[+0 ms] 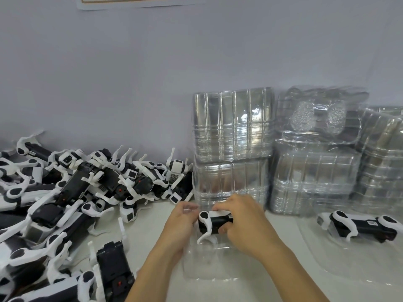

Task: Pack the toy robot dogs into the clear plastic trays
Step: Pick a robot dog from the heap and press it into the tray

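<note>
Clear plastic is what the near tray (209, 264) is made of, and it lies on the white worktop (152, 232) right in front of the person. Both hands hold one toy robot dog (214, 224) just above the far end of that tray. The left hand (182, 227) grips its left end, and the right hand (242, 225) is curled over its right end. I think the dog is about to go in, but it is not down in its spot yet.

To the right, a second dog (359, 228) already lies in another clear tray (370, 269), so that one looks done. On the left sits a big pile of dogs (72, 199) not packed yet. Stacks of empty trays (233, 149) stand at the far side by the wall. So most of the job is left to do.
</note>
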`<action>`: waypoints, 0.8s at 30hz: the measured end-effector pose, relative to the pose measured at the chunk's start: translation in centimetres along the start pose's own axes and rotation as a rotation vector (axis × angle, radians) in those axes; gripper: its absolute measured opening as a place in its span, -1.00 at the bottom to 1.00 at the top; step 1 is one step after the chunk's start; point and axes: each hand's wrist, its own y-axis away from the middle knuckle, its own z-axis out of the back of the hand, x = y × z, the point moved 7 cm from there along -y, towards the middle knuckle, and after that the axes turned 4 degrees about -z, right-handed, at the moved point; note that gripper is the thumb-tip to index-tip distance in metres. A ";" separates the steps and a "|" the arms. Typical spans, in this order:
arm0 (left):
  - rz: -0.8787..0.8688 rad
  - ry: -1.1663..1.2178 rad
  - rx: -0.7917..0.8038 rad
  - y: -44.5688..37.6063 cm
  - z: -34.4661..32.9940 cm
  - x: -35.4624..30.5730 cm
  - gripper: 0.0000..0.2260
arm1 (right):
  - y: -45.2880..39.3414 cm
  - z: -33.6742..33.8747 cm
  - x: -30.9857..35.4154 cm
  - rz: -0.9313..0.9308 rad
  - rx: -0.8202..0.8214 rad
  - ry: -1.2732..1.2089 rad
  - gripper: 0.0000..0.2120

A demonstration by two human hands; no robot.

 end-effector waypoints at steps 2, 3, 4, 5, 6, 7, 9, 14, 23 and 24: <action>0.004 -0.004 0.005 0.2 -0.1 -0.1 -0.87 | 0.0 0.1 0.0 -0.008 0.001 -0.008 -0.64; 0.009 0.004 0.009 0.3 -0.1 -0.2 -0.87 | 0.0 0.1 -0.1 -0.013 0.004 -0.016 -0.63; 0.016 0.015 0.016 0.4 -0.1 -0.1 -0.86 | 0.0 0.1 -0.1 -0.015 0.006 -0.022 -0.62; 0.023 0.026 0.019 0.4 -0.1 -0.1 -0.85 | 0.0 0.1 -0.1 -0.015 0.007 -0.026 -0.62; 0.030 0.035 0.021 0.4 -0.1 0.0 -0.84 | 0.0 0.1 -0.1 -0.014 0.006 -0.029 -0.62; 0.036 0.038 0.018 0.3 0.0 0.0 -0.83 | 0.0 0.1 -0.1 -0.015 0.005 -0.032 -0.63; 0.040 0.036 0.005 0.2 0.1 0.1 -0.82 | 0.0 0.1 -0.1 -0.016 0.003 -0.034 -0.63; 0.056 0.009 -0.047 -0.1 0.2 0.2 -0.72 | -0.1 -0.1 0.0 -0.011 0.014 -0.002 -0.61; 0.046 0.002 -0.050 -0.2 0.2 0.2 -0.71 | 0.3 1.0 2.3 0.144 -0.056 -0.041 -0.86; 0.042 -0.001 -0.050 -0.2 0.2 0.2 -0.71 | 0.3 0.9 2.8 0.165 -0.053 -0.073 -0.84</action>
